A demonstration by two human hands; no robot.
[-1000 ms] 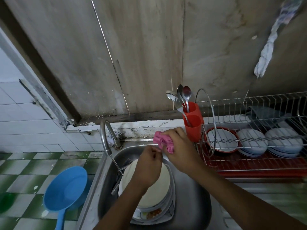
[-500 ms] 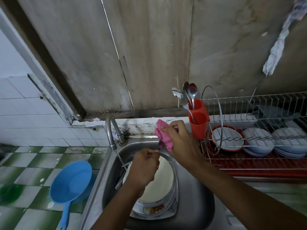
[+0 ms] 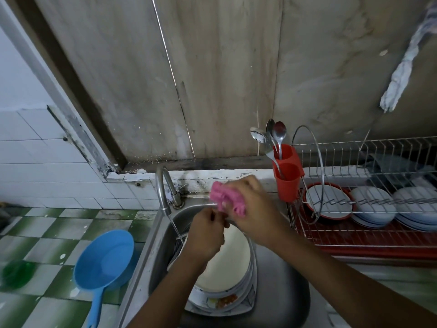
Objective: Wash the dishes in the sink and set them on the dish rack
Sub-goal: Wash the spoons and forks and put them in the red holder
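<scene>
The stack of plates (image 3: 224, 263) lies flat in the sink (image 3: 283, 292), toward its left wall, directly beneath both hands. The right hand (image 3: 257, 216) clutches a pink cloth (image 3: 227, 202) against the left hand (image 3: 208, 233), whose fingers are curled (on what, if anything, I cannot tell). The dish rack (image 3: 378, 235) stands past the sink's right edge, nearer the right hand.

The sink (image 3: 283, 292) and tap (image 3: 163, 192) are shiny brushed metal, the dish rack (image 3: 378, 162) bright metal wire. Glossy plastic forms the red cutlery cup (image 3: 287, 183) and blue scoop (image 3: 104, 259). The pink cloth (image 3: 227, 200) looks soft and fuzzy.
</scene>
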